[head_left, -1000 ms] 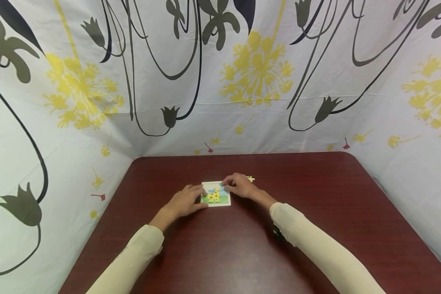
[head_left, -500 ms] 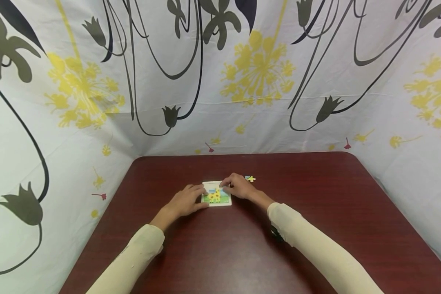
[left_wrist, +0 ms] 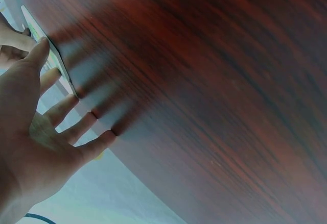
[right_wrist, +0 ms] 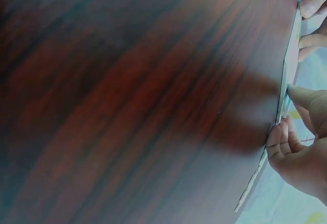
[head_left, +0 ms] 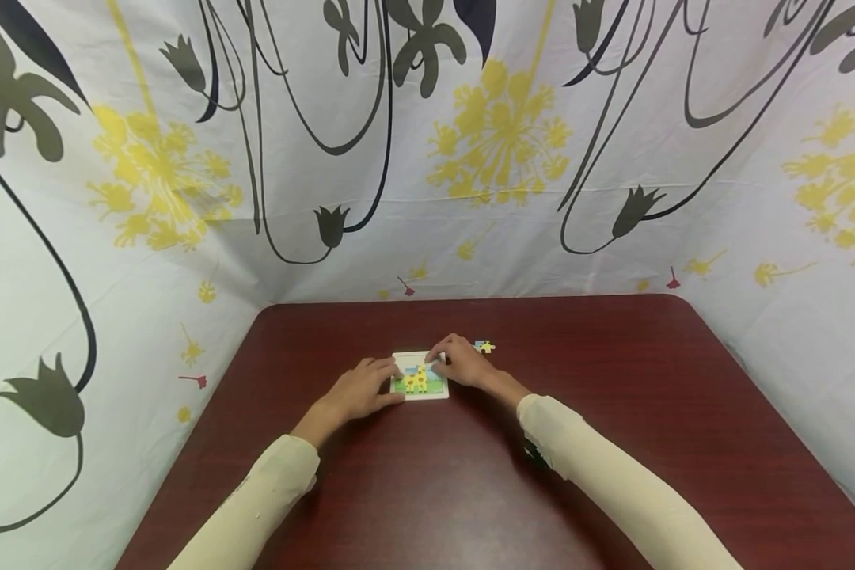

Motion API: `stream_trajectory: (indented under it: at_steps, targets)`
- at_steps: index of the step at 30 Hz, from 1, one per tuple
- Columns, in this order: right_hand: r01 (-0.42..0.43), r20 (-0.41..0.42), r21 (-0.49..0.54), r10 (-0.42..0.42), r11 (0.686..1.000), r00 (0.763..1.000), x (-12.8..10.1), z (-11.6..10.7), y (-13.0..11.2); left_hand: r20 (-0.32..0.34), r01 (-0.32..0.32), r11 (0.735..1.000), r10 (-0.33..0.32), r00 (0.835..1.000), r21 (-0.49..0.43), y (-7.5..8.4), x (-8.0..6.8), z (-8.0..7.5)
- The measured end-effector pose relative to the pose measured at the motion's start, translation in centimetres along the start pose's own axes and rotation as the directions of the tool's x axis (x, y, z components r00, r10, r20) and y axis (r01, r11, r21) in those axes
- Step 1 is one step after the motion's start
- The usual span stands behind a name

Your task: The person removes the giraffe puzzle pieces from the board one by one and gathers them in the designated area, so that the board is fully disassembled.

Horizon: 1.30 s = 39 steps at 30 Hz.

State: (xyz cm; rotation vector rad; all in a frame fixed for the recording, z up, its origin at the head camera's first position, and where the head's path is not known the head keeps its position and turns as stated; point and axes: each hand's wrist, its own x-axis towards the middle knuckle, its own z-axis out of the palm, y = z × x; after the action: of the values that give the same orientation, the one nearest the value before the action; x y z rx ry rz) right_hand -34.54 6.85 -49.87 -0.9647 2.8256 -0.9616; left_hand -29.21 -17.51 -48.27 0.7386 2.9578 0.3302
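A small jigsaw puzzle in a white-rimmed frame tray [head_left: 426, 397] lies on the table, with a yellow giraffe [head_left: 416, 381] over green and blue. White shows along its upper part. My left hand [head_left: 356, 392] rests at the tray's left side, its thumb by the near corner; in the left wrist view the other fingers [left_wrist: 94, 146] spread down to the table. At the upper right of the tray, my right hand [head_left: 465, 362] pinches a bluish puzzle piece [head_left: 431, 370] between thumb and curved fingers, which mostly cover it. The right thumb [right_wrist: 301, 95] is right at the tray's edge.
Loose blue-and-yellow puzzle pieces [head_left: 486, 347] lie just beyond the right hand. The dark red wooden table [head_left: 427, 491] reaches back to a white cloth [head_left: 399, 182] printed with flowers, which also hangs at both sides.
My right hand has shifted slightly left over the tray, bringing the bluish piece lower against the picture. More of the loose pieces shows behind it. The left hand stays put.
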Motion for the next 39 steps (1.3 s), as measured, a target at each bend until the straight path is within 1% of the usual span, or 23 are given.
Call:
stream_trajectory:
  at_steps: [5, 11, 14, 22, 25, 31, 35, 39]
  targets:
    - [0.004, -0.024, 0.010, -0.003, 1.000, 1.000, -0.1, 0.2, 0.2, -0.001, -0.003, 1.000, 0.003, 1.000, -0.006, 0.1, -0.1, 0.1]
    - [-0.055, -0.036, 0.032, 0.056, 0.998, 0.998, -0.4, 0.5, 0.3, 0.012, 0.003, 1.000, -0.003, 1.000, -0.006, 0.2, -0.1, 0.2]
    - [-0.058, -0.043, 0.056, 0.061, 0.997, 0.997, -0.4, 0.4, 0.3, 0.010, 0.004, 1.000, -0.004, 1.000, 0.006, 0.2, -0.1, 0.2]
    - [0.055, -0.095, 0.086, -0.046, 0.995, 0.994, -0.2, 0.1, 0.3, 0.005, 0.018, 1.000, -0.018, 1.000, 0.014, 0.3, 0.0, 0.3]
    - [0.077, -0.101, 0.100, -0.067, 0.992, 0.993, -0.2, -0.1, 0.4, 0.002, 0.015, 1.000, -0.015, 1.000, 0.014, 0.3, 0.0, 0.3]
    - [0.059, -0.093, 0.100, -0.049, 0.993, 0.994, -0.2, -0.9, 0.5, -0.007, -0.001, 1.000, 0.001, 1.000, 0.016, 0.1, 0.1, 0.5]
    - [0.039, -0.101, 0.083, -0.030, 0.996, 0.994, -0.2, -1.6, 0.7, -0.008, 0.001, 1.000, -0.001, 1.000, 0.019, 0.1, 0.1, 0.4]
    - [0.006, -0.106, 0.094, 0.004, 0.996, 0.994, -0.2, -2.6, 1.0, -0.012, 0.009, 1.000, -0.009, 1.000, 0.022, 0.0, 0.1, 0.3]
